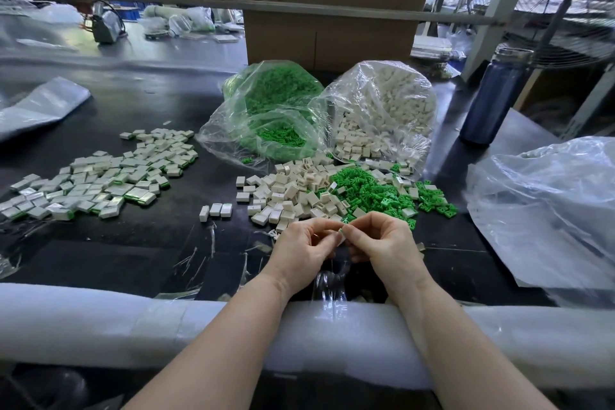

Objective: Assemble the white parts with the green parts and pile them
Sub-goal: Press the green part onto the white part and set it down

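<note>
At nine o'clock on the black tabletop [139,110] lies my spread pile of finished white-and-green plastic blocks [100,180]. At twelve sit the loose white plastic housings [289,190], then the loose green plastic clips [369,190]. Right before me, my left hand [304,248] pinches a small white plastic housing [340,235], and my right hand [382,243] pinches a green clip against it, mostly hidden by fingertips. If I press it in crooked, I judge the clip may jam or spring away into the loose heaps.
</note>
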### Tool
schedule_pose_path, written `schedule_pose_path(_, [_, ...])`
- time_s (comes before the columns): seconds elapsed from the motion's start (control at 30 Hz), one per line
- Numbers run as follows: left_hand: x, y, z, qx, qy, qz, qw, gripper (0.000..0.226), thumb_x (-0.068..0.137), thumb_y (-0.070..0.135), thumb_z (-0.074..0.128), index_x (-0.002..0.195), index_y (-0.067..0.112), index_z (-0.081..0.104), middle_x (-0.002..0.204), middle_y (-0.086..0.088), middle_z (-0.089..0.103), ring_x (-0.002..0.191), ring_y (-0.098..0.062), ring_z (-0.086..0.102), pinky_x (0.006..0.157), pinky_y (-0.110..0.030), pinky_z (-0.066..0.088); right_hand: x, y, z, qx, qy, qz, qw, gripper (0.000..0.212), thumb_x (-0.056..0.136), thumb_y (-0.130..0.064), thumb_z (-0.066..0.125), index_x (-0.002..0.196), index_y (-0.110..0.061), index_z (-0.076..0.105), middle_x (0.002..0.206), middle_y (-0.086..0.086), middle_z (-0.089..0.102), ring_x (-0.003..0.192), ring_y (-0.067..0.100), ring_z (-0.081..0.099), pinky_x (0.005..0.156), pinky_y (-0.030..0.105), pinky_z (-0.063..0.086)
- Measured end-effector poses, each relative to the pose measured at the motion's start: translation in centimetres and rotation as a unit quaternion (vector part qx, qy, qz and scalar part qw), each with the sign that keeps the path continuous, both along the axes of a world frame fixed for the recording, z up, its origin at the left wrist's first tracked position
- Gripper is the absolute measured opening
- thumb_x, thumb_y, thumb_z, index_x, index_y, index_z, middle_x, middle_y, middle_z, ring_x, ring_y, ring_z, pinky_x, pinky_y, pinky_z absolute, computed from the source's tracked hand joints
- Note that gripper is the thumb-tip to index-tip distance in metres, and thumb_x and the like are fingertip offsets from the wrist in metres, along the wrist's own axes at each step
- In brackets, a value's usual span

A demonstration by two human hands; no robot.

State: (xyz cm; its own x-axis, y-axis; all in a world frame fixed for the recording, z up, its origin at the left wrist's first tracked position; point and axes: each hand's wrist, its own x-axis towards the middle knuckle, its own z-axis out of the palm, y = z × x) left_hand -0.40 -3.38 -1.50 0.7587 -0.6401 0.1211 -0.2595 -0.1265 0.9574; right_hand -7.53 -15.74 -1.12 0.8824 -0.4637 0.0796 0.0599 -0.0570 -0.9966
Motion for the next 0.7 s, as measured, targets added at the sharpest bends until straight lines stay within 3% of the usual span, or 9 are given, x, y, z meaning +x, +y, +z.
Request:
schedule_pose_path(0.2, [0.11,-0.01,0.03,0.005,0.015,0.016,1.0,0.022,0.083,0.003,0.061,0.077,0.024,0.065,0.071,-0.004,0.062,0.067,-0.017,0.057,0.073,-0.035,0.051,-0.02,0.05,-0.02,-0.019,-0.004,0.029,0.999,0.013,0.078,0.0,0.07,0.068,-0.007,0.066,0.056,0.003,0.066,0.051,0.009,0.061,0.048,0.018,0.05])
schedule_pose_path(0.37, [0.13,-0.01,0.15,-0.019,0.039,0.015,0.999,0.024,0.084,-0.003,0.056,0.079,0.02,0.064,0.072,-0.004,0.061,0.062,-0.01,0.055,0.064,-0.021,0.049,0.03,-0.03,0.02,0.046,-0.017,0.021,0.999,0.015,0.083,-0.004,0.065,0.071,-0.01,0.069,0.061,0.006,0.065,0.052,0.01,0.061,0.048,0.018,0.049])
schedule_pose_path(0.5, [0.05,-0.02,0.34,-0.029,0.03,0.012,0.999,0.023,0.084,-0.002,0.059,0.081,0.02,0.064,0.087,-0.009,0.058,0.067,-0.019,0.052,0.068,-0.028,0.048,0.18,0.12,-0.11,0.006,0.02,0.051,0.998,0.014,0.092,-0.018,0.056,0.091,-0.011,0.068,0.073,0.002,0.068,0.065,0.011,0.066,0.056,0.019,0.051])
schedule_pose_path(0.6, [0.01,0.01,0.54,-0.026,0.01,0.009,1.0,0.026,0.083,0.0,0.063,0.077,0.025,0.063,0.106,-0.003,0.048,0.066,-0.012,0.05,0.064,-0.013,0.047,0.19,0.36,0.06,-0.036,0.047,0.096,0.994,0.024,0.094,-0.025,0.048,0.087,-0.017,0.069,0.068,-0.004,0.066,0.067,0.007,0.064,0.06,0.017,0.049])
schedule_pose_path(0.7, [-0.07,0.05,0.63,-0.023,0.003,0.002,1.0,0.025,0.082,0.001,0.066,0.077,0.025,0.063,0.108,-0.001,0.044,0.056,-0.002,0.042,0.059,-0.007,0.042,0.12,0.33,0.25,-0.04,0.058,0.11,0.991,0.025,0.093,-0.027,0.049,0.085,-0.016,0.07,0.065,-0.004,0.065,0.064,0.006,0.062,0.059,0.016,0.048])
